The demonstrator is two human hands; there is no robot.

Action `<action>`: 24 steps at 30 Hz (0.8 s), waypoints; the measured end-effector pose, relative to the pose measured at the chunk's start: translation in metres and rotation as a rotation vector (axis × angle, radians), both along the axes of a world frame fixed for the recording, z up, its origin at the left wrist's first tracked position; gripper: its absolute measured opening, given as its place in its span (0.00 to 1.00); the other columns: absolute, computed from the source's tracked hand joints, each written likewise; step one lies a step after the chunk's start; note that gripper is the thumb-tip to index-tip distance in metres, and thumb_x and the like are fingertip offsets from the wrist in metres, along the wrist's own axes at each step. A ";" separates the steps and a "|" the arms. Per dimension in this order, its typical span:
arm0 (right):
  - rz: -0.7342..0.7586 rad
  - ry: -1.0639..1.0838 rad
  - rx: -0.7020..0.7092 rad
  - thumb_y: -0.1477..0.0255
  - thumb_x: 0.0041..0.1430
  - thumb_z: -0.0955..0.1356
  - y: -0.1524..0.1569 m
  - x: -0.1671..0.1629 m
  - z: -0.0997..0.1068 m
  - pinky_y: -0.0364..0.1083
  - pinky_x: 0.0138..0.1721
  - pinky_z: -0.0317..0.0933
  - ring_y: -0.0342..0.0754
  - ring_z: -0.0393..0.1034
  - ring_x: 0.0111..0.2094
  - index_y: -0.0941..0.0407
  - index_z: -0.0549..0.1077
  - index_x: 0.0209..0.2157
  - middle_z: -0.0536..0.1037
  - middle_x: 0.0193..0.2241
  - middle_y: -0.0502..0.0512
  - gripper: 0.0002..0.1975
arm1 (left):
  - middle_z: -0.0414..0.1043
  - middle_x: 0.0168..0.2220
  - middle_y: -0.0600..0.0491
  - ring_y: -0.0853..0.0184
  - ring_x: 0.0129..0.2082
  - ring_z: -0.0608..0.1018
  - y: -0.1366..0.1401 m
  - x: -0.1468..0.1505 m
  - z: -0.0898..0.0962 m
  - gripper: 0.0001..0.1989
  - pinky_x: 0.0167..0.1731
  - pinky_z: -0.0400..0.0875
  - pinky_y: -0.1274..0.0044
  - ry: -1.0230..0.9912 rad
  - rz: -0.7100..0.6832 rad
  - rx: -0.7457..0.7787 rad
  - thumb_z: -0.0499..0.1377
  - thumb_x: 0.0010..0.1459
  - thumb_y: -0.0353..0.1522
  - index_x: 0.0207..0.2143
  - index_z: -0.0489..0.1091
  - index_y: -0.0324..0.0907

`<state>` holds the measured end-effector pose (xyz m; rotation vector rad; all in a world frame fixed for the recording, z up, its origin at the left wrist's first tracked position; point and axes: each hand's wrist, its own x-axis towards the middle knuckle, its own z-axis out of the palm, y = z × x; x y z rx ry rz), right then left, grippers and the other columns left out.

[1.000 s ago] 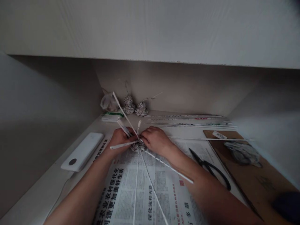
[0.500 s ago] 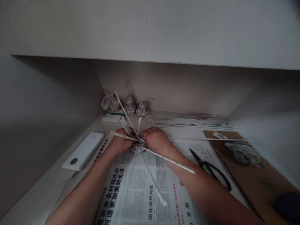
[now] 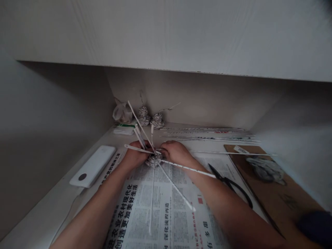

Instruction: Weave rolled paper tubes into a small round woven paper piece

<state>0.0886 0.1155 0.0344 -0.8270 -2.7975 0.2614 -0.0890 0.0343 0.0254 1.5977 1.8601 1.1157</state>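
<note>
A small round woven piece of rolled newspaper (image 3: 153, 161) sits between my hands, with several paper sticks (image 3: 178, 188) radiating from it. My left hand (image 3: 138, 154) is closed round its left side, and a few upright sticks rise beside those fingers. On the far right side, my right hand (image 3: 173, 149) has its fingers curled together against the weave, pinching at a stick; its fingertips are partly hidden. Beneath the piece lies a printed newspaper sheet (image 3: 145, 207).
Two finished gourd-shaped weaves (image 3: 143, 116) stand at the back, beside a plastic bag (image 3: 121, 112). Loose paper sticks (image 3: 207, 133) lie back right. A white power bank (image 3: 93, 166) is on the left; black scissors (image 3: 230, 183) and a brown board (image 3: 255, 180) are on the right.
The woven piece has turned slightly between my hands, and its front sticks have swung to the right and upward. My right hand's fingers have shifted a little at the rim.
</note>
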 end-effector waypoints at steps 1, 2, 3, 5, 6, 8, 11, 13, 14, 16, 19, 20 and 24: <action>0.008 0.050 0.001 0.73 0.62 0.66 0.001 0.002 0.001 0.45 0.42 0.59 0.50 0.72 0.42 0.56 0.77 0.39 0.80 0.38 0.57 0.08 | 0.79 0.27 0.51 0.62 0.29 0.79 0.001 -0.001 -0.001 0.07 0.30 0.71 0.75 -0.014 0.007 -0.001 0.60 0.49 0.33 0.28 0.76 0.41; 0.015 0.108 0.007 0.75 0.60 0.67 0.002 0.003 0.002 0.45 0.44 0.58 0.50 0.71 0.44 0.57 0.77 0.40 0.80 0.39 0.57 0.08 | 0.78 0.26 0.51 0.63 0.28 0.78 0.001 -0.002 -0.002 0.07 0.29 0.70 0.75 -0.035 0.006 -0.001 0.60 0.50 0.33 0.28 0.76 0.40; 0.016 0.165 0.015 0.76 0.58 0.68 0.001 0.004 0.003 0.45 0.46 0.58 0.51 0.70 0.45 0.57 0.77 0.41 0.79 0.40 0.57 0.08 | 0.77 0.25 0.52 0.64 0.27 0.77 0.002 -0.003 -0.003 0.07 0.28 0.70 0.75 -0.060 0.000 0.004 0.59 0.50 0.33 0.28 0.76 0.40; 0.008 0.231 0.017 0.75 0.56 0.70 -0.001 0.004 0.005 0.46 0.48 0.57 0.51 0.68 0.45 0.57 0.77 0.39 0.79 0.39 0.56 0.07 | 0.75 0.24 0.53 0.66 0.24 0.75 0.002 -0.006 -0.006 0.07 0.25 0.68 0.77 -0.110 -0.022 0.009 0.59 0.51 0.34 0.27 0.74 0.40; 0.003 0.230 0.010 0.73 0.56 0.71 -0.003 0.004 0.006 0.47 0.48 0.57 0.51 0.68 0.44 0.57 0.77 0.37 0.79 0.38 0.56 0.06 | 0.73 0.23 0.54 0.67 0.23 0.74 0.003 -0.006 -0.007 0.07 0.24 0.68 0.77 -0.138 -0.028 0.007 0.59 0.51 0.34 0.27 0.73 0.40; -0.005 0.201 0.000 0.71 0.56 0.71 -0.006 0.002 0.006 0.47 0.48 0.58 0.51 0.68 0.42 0.57 0.77 0.37 0.79 0.36 0.56 0.06 | 0.71 0.22 0.55 0.68 0.22 0.73 0.003 -0.006 -0.009 0.07 0.23 0.66 0.78 -0.182 -0.031 -0.005 0.59 0.51 0.35 0.27 0.72 0.40; -0.005 0.160 0.011 0.70 0.59 0.70 -0.009 0.000 0.003 0.47 0.45 0.58 0.50 0.68 0.39 0.57 0.78 0.35 0.78 0.34 0.55 0.06 | 0.71 0.23 0.55 0.68 0.22 0.72 0.003 -0.004 -0.012 0.08 0.23 0.65 0.78 -0.237 -0.022 -0.008 0.61 0.50 0.36 0.28 0.72 0.39; -0.007 0.143 0.019 0.69 0.60 0.69 -0.009 -0.001 0.002 0.46 0.43 0.58 0.50 0.68 0.39 0.56 0.77 0.33 0.78 0.32 0.56 0.06 | 0.72 0.24 0.54 0.68 0.23 0.72 0.003 -0.003 -0.013 0.09 0.23 0.65 0.78 -0.276 -0.027 -0.006 0.61 0.50 0.36 0.30 0.73 0.39; -0.009 0.136 0.020 0.70 0.59 0.69 -0.009 0.000 0.001 0.46 0.42 0.58 0.50 0.68 0.38 0.56 0.77 0.32 0.77 0.32 0.55 0.05 | 0.73 0.25 0.53 0.68 0.24 0.72 0.003 -0.003 -0.013 0.09 0.24 0.66 0.78 -0.287 -0.035 -0.009 0.61 0.50 0.36 0.31 0.73 0.38; -0.013 0.141 0.025 0.72 0.58 0.69 -0.009 0.000 0.001 0.45 0.42 0.58 0.50 0.68 0.38 0.56 0.76 0.31 0.77 0.31 0.55 0.04 | 0.75 0.27 0.52 0.67 0.25 0.73 0.003 -0.003 -0.013 0.09 0.25 0.66 0.77 -0.284 -0.046 -0.018 0.61 0.50 0.36 0.31 0.74 0.39; 0.006 0.181 0.037 0.75 0.57 0.69 -0.009 0.001 0.001 0.45 0.42 0.58 0.49 0.68 0.37 0.56 0.75 0.32 0.77 0.31 0.55 0.02 | 0.76 0.28 0.50 0.64 0.28 0.75 0.004 -0.003 -0.013 0.08 0.28 0.68 0.75 -0.271 -0.074 -0.006 0.62 0.49 0.35 0.30 0.75 0.39; 0.011 0.191 0.040 0.76 0.57 0.69 -0.009 0.000 0.001 0.45 0.42 0.58 0.49 0.68 0.37 0.57 0.76 0.32 0.78 0.32 0.55 0.02 | 0.77 0.29 0.49 0.64 0.28 0.75 0.004 -0.004 -0.013 0.08 0.29 0.68 0.75 -0.281 -0.090 0.007 0.63 0.49 0.35 0.30 0.75 0.39; 0.004 0.201 0.007 0.74 0.57 0.69 -0.010 0.000 0.003 0.46 0.43 0.59 0.50 0.70 0.37 0.58 0.76 0.32 0.79 0.32 0.57 0.03 | 0.73 0.24 0.52 0.67 0.24 0.72 0.004 -0.004 -0.012 0.09 0.25 0.65 0.76 -0.349 -0.129 0.026 0.65 0.48 0.37 0.26 0.73 0.40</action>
